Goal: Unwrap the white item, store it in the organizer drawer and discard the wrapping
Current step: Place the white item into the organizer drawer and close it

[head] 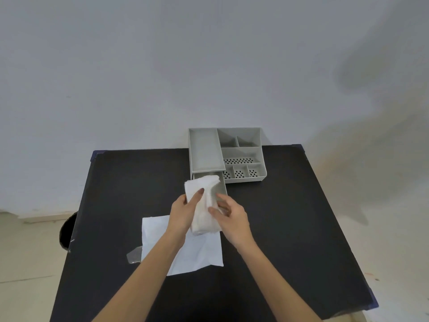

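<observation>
A folded white cloth (204, 201) is held up over the middle of the black table, its top end leaning toward the pulled-out drawer (220, 185) of the grey organizer (241, 154). My left hand (183, 211) grips its left side with the thumb across the front. My right hand (229, 216) pinches its right edge. Flat on the table beneath my hands lies the white wrapping (197, 249), with a scrap of clear tape or film (134, 255) at its left edge.
The black table (290, 228) stands against a pale wall. The organizer sits at the table's far edge with several open compartments, some perforated. A dark round bin (67, 231) sits on the floor at the table's left side.
</observation>
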